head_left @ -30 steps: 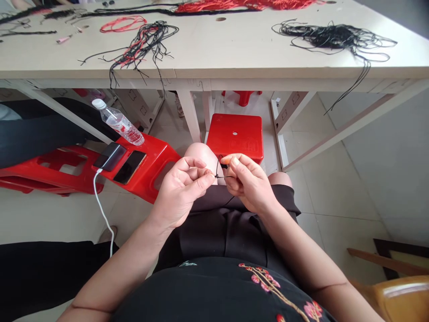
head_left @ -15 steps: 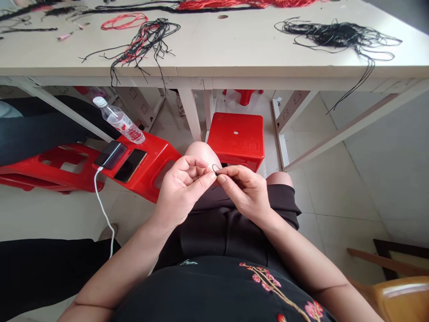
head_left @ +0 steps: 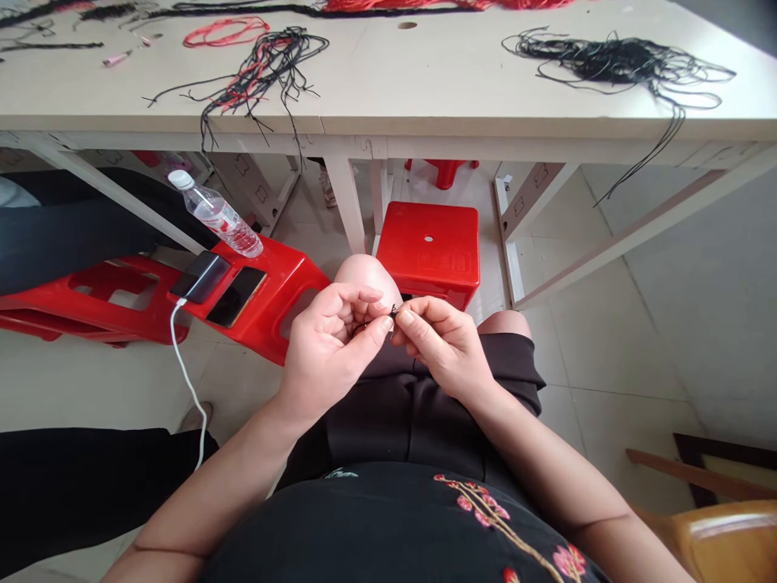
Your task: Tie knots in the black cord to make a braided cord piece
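Above my lap, a thin black cord runs between my fingertips, with a small knotted or looped part showing. My left hand pinches it between thumb and fingers, the other fingers curled behind. From the right, my right hand grips the same cord with thumb and forefinger, its tips almost touching those of the left. Most of the cord is hidden by the fingers. On the table ahead lie a bundle of black and red cords and a tangled heap of black cord.
A white table spans the front, with red cord on it. To the left, a red stool carries a water bottle, a phone and a black device with a white cable. Another red stool stands ahead.
The open loop of cord above my fingertips has become a small, tight bit. My right fingers have shifted slightly at the cord, and both hands stay close together.
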`<control>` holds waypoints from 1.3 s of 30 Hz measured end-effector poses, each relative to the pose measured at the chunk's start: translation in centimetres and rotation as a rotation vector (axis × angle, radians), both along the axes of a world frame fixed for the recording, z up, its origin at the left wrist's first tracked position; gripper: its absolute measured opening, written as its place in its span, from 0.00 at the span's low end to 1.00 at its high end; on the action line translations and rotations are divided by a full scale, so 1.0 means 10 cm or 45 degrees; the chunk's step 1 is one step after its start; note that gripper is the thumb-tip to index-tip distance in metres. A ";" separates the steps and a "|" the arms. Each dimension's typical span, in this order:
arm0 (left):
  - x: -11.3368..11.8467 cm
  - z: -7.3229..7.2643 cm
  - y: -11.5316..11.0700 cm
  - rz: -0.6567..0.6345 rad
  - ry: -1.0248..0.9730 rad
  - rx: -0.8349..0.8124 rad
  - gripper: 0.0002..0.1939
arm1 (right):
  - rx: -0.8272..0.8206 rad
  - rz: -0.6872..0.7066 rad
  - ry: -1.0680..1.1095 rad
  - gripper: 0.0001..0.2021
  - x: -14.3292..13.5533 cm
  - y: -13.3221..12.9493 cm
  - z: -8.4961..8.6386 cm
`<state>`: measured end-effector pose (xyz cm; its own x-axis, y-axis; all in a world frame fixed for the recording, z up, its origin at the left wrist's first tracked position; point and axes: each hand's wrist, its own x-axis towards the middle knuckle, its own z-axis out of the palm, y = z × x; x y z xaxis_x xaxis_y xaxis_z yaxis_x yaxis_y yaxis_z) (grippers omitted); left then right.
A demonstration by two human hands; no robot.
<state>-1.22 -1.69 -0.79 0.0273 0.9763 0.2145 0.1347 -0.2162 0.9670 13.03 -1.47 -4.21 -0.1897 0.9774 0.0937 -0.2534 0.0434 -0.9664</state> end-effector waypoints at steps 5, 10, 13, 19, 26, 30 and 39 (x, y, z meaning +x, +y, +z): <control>0.00 0.01 0.00 -0.012 0.013 -0.014 0.08 | -0.057 0.119 0.093 0.11 0.01 0.01 -0.02; -0.01 0.00 0.00 0.029 0.035 0.001 0.07 | 0.069 -0.010 0.012 0.08 0.03 0.01 0.01; -0.01 -0.01 0.00 0.048 0.063 0.010 0.07 | 0.169 -0.129 0.019 0.05 0.02 0.00 0.03; 0.01 0.01 0.00 0.004 0.051 0.050 0.08 | 0.190 -0.046 0.060 0.11 0.00 0.01 0.01; -0.01 0.03 -0.01 -0.028 -0.028 -0.135 0.09 | 0.010 0.087 0.152 0.09 0.09 0.02 0.08; -0.02 0.00 0.01 -0.065 -0.142 -0.223 0.10 | -0.033 0.162 0.266 0.10 0.14 0.05 0.05; -0.01 0.01 0.02 -0.058 -0.245 -0.273 0.10 | 0.564 -0.143 -0.210 0.12 0.10 0.06 -0.05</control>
<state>-1.36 -1.46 -0.67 0.0508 0.9987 0.0089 -0.0610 -0.0058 0.9981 14.08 -0.88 -4.69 -0.1330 0.8654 0.4832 -0.0686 0.4783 -0.8755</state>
